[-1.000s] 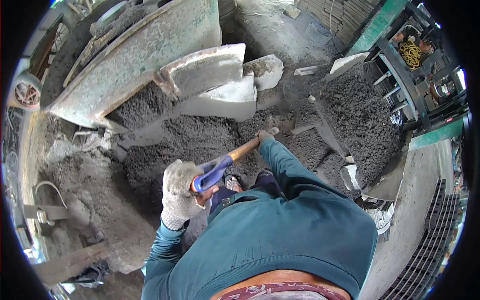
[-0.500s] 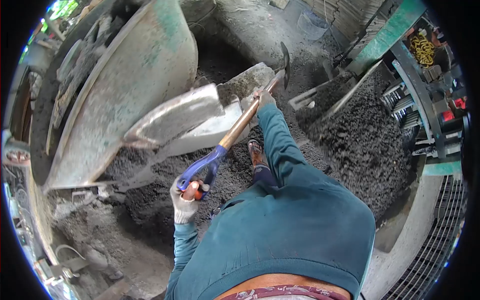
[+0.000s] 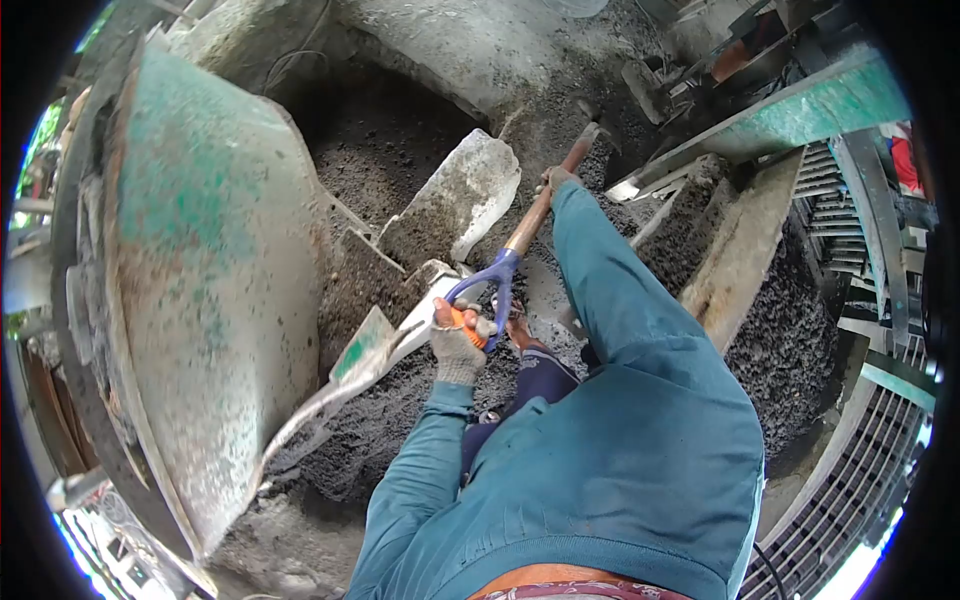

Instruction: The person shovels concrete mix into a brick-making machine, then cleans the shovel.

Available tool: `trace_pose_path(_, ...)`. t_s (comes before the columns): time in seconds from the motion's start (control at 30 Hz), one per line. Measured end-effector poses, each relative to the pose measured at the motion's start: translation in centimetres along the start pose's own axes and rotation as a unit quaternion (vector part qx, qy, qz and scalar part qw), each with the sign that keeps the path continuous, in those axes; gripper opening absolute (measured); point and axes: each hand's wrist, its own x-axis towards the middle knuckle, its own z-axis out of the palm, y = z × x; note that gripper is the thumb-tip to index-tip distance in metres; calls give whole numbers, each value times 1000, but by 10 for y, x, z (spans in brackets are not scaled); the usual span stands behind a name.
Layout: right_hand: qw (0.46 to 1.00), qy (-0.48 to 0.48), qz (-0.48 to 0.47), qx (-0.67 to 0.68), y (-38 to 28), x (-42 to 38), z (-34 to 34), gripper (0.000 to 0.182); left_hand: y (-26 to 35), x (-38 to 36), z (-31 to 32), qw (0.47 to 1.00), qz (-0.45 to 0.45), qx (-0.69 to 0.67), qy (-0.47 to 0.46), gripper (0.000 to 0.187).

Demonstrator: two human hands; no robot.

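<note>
I hold a shovel (image 3: 527, 226) with both hands, its wooden shaft slanting up and away to the right. My left hand (image 3: 458, 352), in a knit glove with bare fingertips, is closed around the orange grip inside the blue D-handle (image 3: 498, 275). Farther along, my right hand (image 3: 558, 180) is wrapped around the lower shaft. The shovel's far end reaches the dark gravelly material (image 3: 572, 125); most of its blade is hard to make out there. Left of the shaft leans a pale, crusted slab (image 3: 478, 185).
A large tilted metal hopper (image 3: 215, 220) with worn green paint fills the left side. At right are a board (image 3: 745, 255), a pile of dark gravel (image 3: 790, 340), a green beam (image 3: 790, 120) and a metal grating (image 3: 850, 475). My foot (image 3: 518, 330) stands below the handle.
The view has shifted, and the hopper now looks more upright. Both hands and the D-handle have moved right in view, with the left hand higher. The blade, seen edge-on before, is now mostly indistinct.
</note>
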Motion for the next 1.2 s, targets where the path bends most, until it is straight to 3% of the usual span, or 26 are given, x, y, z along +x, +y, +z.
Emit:
trace_pose_path(0.1, 997, 67, 20, -17, -33, 42, -17, 15, -20, 53, 28, 999, -51, -3, -17, 53)
trace_pose_path(0.2, 997, 75, 3, 7, -63, 77, -40, 11, -40, 98, 67, 994, -103, -20, 8, 50)
trace_pose_path(0.3, 997, 75, -23, -17, -53, 220, -81, 39, -70, 153, 102, 987, -147, -18, 66, 47)
trace_pose_path(0.33, 996, 83, -17, -21, -55, 229, -88, 42, -79, 172, 108, 987, -131, 47, 78, 46)
trace_pose_path(0.4, 993, 115, -6, -13, -49, 216, -78, 47, -75, 203, 113, 976, -101, 180, 70, 43)
trace_pose_path(0.5, 987, 159, 16, -8, -24, 192, -36, 56, -1, 225, 110, 940, -97, 325, 39, 42)
trace_pose_path(0.6, 981, 190, 30, -17, -37, 126, 15, 63, 70, 227, 138, 913, -77, 390, 90, 40)
trace_pose_path(0.7, 976, 207, 62, 4, -64, 53, 34, 63, 100, 234, 144, 936, -85, 341, 26, 39)
trace_pose_path(0.77, 970, 214, 91, 74, -82, 62, 28, 63, 98, 210, 181, 949, -80, 306, 17, 37)
trace_pose_path(0.8, 972, 213, 81, 47, -74, 96, 23, 65, 92, 197, 191, 954, -79, 287, 21, 36)
trace_pose_path(0.9, 979, 203, -4, 25, -76, 102, 0, 62, 53, 184, 173, 969, -88, 226, 40, 35)
trace_pose_path(0.93, 980, 184, -54, 58, -96, 71, -3, 58, 32, 186, 161, 974, -105, 193, 47, 35)
trace_pose_path(1.03, 991, 103, -87, 7, -72, 203, -57, 54, -54, 207, 127, 984, -140, 100, 51, 37)
trace_pose_path(1.13, 990, 135, -20, -33, -98, 127, -61, 53, -93, 221, 125, 973, -138, 163, 89, 39)
trace_pose_path(1.17, 990, 138, -1, 11, -76, 150, -53, 52, -83, 245, 95, 955, -79, 282, 37, 40)
trace_pose_path(1.2, 988, 144, 15, 53, -60, 176, -51, 51, -42, 241, 123, 921, -79, 379, 50, 42)
